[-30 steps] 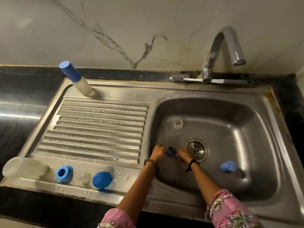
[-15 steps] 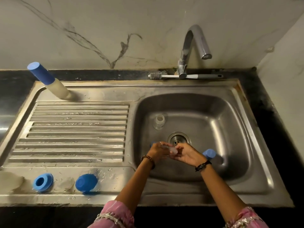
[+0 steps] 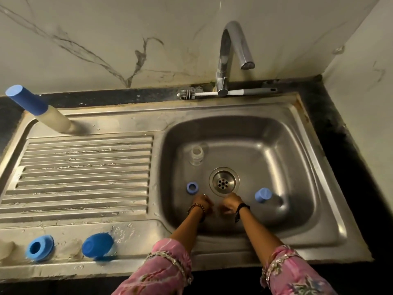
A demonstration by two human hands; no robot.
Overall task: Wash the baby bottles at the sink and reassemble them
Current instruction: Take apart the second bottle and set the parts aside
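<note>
My left hand [image 3: 202, 202] and my right hand [image 3: 230, 204] hang low in the sink basin [image 3: 297, 167], just in front of the drain [image 3: 224, 181]. Their fingers are curled towards each other around a small clear nipple, which is barely visible between them. A blue ring [image 3: 192, 188] lies on the basin floor just beyond my left hand. Right of my right hand lies a blue cap [image 3: 263, 195]. An open clear bottle [image 3: 196, 155] stands behind the drain. A capped bottle [image 3: 38, 109] stands on the drainboard's far left corner.
On the front ledge lie a second blue ring [image 3: 40, 248], a blue cap [image 3: 98, 245], a clear nipple [image 3: 72, 250] and a clear bottle [image 3: 5, 249] at the frame edge. A bottle brush [image 3: 204, 94] lies behind the tap [image 3: 234, 56]. A wall closes the right side.
My hands went from the blue ring to a small clear piece held between them. The blue ring now lies loose on the basin floor. The view shifted to the right.
</note>
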